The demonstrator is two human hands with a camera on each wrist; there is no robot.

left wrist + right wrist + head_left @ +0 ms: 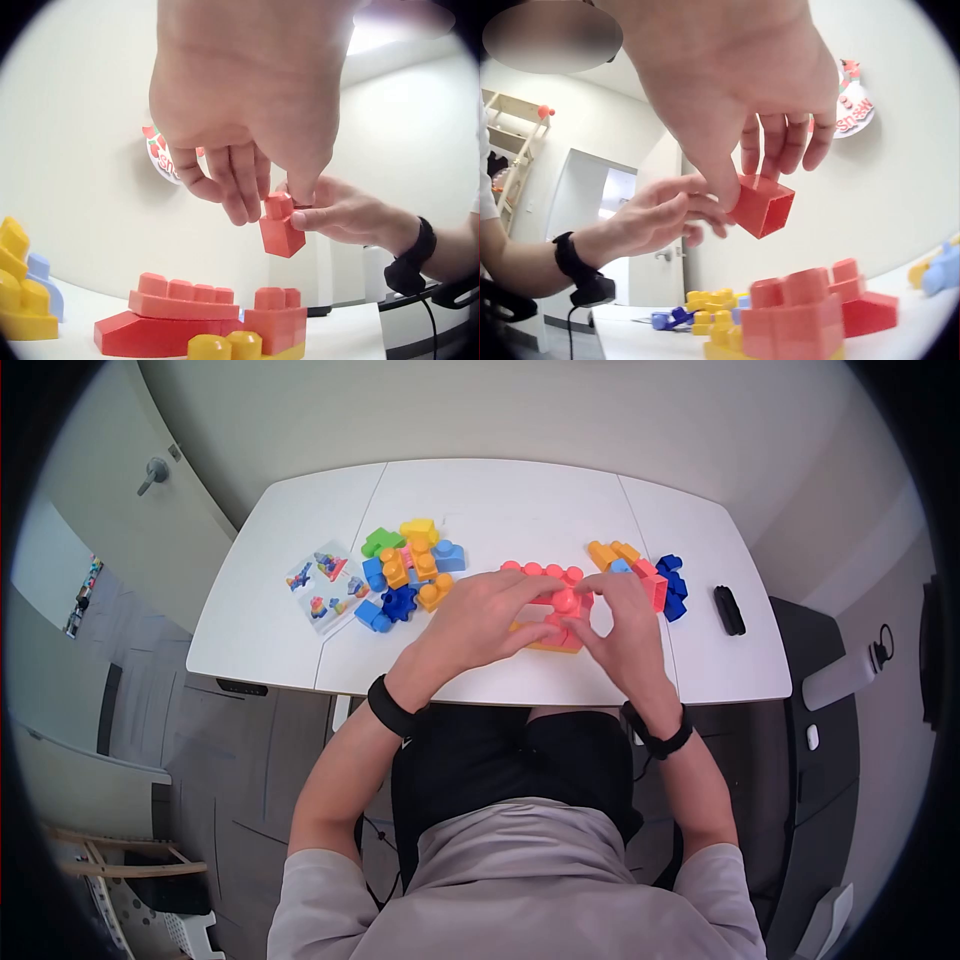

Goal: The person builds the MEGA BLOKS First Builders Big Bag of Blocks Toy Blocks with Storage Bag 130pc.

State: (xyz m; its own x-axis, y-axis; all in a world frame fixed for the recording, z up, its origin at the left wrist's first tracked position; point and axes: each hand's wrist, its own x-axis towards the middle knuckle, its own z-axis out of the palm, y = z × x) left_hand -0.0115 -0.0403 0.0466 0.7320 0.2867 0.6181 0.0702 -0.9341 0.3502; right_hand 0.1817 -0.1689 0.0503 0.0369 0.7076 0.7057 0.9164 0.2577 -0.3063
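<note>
My right hand point(632, 635) pinches a small red one-stud toy block point(759, 206) between thumb and fingers, its hollow underside showing in the right wrist view. The block hangs above a low build of snapped-together bricks point(277, 324), which has red and pink parts and a yellow base. My left hand point(475, 622) is raised on the other side of the block, fingers loosely bent and thumb apart from them. Its fingertips come close to the block and hold nothing.
Left on the white table point(290, 515) lie a picture sheet point(325, 585) and a pile of yellow, green and blue bricks point(395, 567). On the right are orange and red bricks point(612, 552), dark blue bricks point(672, 588) and a black case point(729, 611). A bottle point(840, 678) stands beyond.
</note>
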